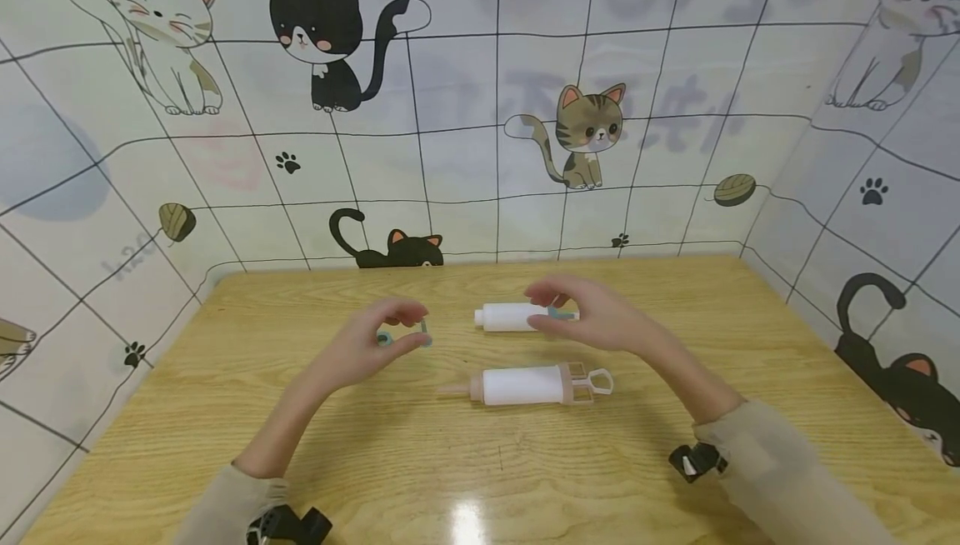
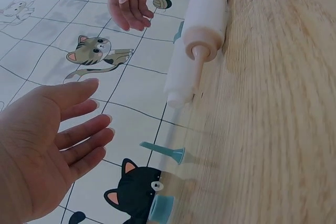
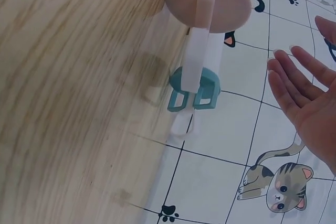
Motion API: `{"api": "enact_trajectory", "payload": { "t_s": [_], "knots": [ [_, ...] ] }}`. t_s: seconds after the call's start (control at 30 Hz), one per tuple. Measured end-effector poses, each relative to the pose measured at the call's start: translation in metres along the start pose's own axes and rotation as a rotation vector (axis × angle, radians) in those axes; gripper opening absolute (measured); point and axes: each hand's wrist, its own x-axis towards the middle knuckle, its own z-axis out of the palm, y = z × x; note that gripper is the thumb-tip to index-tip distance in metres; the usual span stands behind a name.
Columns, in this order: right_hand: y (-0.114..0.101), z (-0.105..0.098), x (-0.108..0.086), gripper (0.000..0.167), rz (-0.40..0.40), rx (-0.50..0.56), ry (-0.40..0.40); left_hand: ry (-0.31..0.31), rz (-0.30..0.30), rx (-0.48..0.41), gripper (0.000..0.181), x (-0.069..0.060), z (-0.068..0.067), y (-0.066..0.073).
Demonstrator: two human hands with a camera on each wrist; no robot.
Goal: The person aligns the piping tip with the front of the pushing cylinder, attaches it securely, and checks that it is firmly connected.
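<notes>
My left hand [image 1: 375, 347] hovers over the table with fingers apart, holding nothing. Close by it in the left wrist view are a teal funnel-shaped nozzle [image 2: 176, 155], standing on its wide end, and a short teal ring [image 2: 161, 209]. My right hand [image 1: 596, 316] hangs, fingers extended and empty, above a white cylinder [image 1: 504, 317]. That cylinder has a teal frame [image 3: 211, 90] with a white pull handle at its right end. Nearer me lies a large beige-and-white syringe [image 1: 522, 385], nozzle to the left, loop handle to the right.
The wooden table [image 1: 480, 462] carries all these parts. A cat-printed sheet [image 1: 465, 112] with grid lines rises behind it and along both sides. Black cameras [image 1: 288, 524] sit at both wrists, on beige sleeves.
</notes>
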Motion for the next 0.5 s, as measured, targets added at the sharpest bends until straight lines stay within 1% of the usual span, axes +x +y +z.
{"api": "enact_trajectory", "payload": {
  "t_s": [0.2,0.27,0.5],
  "knots": [
    [-0.004,0.005,0.01,0.042,0.008,0.02,0.002,0.015,-0.001,0.003,0.034,-0.002,-0.005,-0.009],
    [-0.005,0.007,0.015,0.041,0.001,0.03,-0.001,0.018,-0.004,0.018,0.033,-0.003,-0.006,-0.013],
    [-0.011,0.016,0.03,0.037,-0.019,0.075,-0.001,0.041,-0.039,0.056,0.037,-0.006,-0.012,-0.029]
  ]
}}
